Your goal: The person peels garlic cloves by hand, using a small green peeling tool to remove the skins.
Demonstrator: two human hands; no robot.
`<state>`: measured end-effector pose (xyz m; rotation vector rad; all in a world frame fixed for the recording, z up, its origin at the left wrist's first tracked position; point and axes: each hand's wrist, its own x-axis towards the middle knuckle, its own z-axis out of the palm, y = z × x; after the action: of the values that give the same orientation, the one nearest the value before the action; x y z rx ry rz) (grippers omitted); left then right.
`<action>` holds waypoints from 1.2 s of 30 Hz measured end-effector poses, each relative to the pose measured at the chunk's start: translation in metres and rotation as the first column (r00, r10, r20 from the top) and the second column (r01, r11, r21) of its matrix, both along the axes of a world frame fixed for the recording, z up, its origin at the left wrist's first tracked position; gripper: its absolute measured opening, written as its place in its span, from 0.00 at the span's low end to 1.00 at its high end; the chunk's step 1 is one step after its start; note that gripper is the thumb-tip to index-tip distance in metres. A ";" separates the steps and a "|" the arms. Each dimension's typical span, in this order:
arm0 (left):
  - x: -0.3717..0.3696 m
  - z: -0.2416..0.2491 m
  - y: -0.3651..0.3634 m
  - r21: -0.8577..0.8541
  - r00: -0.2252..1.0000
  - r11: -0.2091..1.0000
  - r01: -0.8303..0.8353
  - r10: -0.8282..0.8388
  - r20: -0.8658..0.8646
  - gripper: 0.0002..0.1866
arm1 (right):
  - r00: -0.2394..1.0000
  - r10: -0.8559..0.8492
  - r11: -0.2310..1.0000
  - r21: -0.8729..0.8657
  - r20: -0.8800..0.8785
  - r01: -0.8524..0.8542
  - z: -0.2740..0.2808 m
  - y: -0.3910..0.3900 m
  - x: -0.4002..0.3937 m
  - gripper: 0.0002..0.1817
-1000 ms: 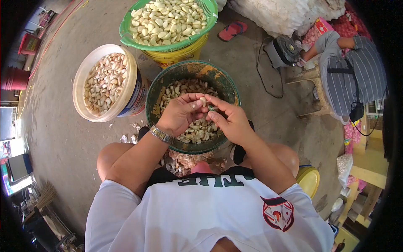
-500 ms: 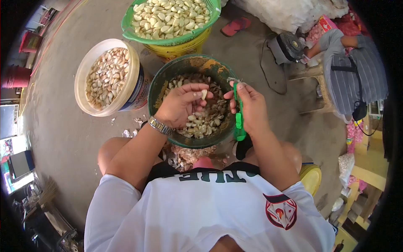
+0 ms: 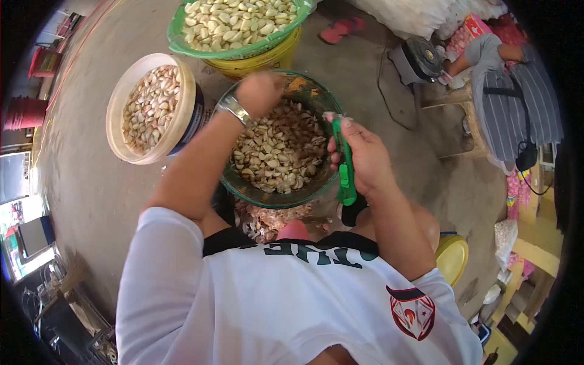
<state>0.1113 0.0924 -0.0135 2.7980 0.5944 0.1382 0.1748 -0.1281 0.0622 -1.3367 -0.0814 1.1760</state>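
Note:
My left hand point(image 3: 260, 94), with a metal watch on its wrist, is smeared by motion over the far left rim of the dark green basin point(image 3: 274, 198). Its fingers do not show clearly, nor whether anything is in them. Garlic cloves point(image 3: 271, 152), many in brown skin, fill the basin's bottom. At the basin's right edge my right hand point(image 3: 365, 155) is closed around a green utility knife point(image 3: 345, 164), whose tip points away from me with scraps of skin at it. Beyond the basin, a green colander point(image 3: 243, 50) of peeled cloves rests on a yellow bucket point(image 3: 261, 64).
A tilted white bucket point(image 3: 115, 115) of unpeeled cloves stands left. Garlic skins point(image 3: 267, 220) lie between my legs. To the right are a yellow lid point(image 3: 452, 258), a pink slipper point(image 3: 340, 29), a cable point(image 3: 389, 109) and another person point(image 3: 523, 103) beside a stool point(image 3: 447, 100).
My left hand has moved from above the basin's middle, where it held a peeled clove, away to the far left rim. My right hand stays nearly in place with the knife.

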 end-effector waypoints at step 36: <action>-0.040 -0.116 -0.064 -0.145 0.781 0.982 0.121 -0.184 -0.597 0.10 | 0.989 0.118 0.992 0.025 0.085 -0.121 -0.024 0.008 -0.004 0.13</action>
<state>0.0709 0.0287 -0.1297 2.7441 0.4746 -0.8402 0.1709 -0.1201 0.0381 -1.3698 -0.2413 1.2145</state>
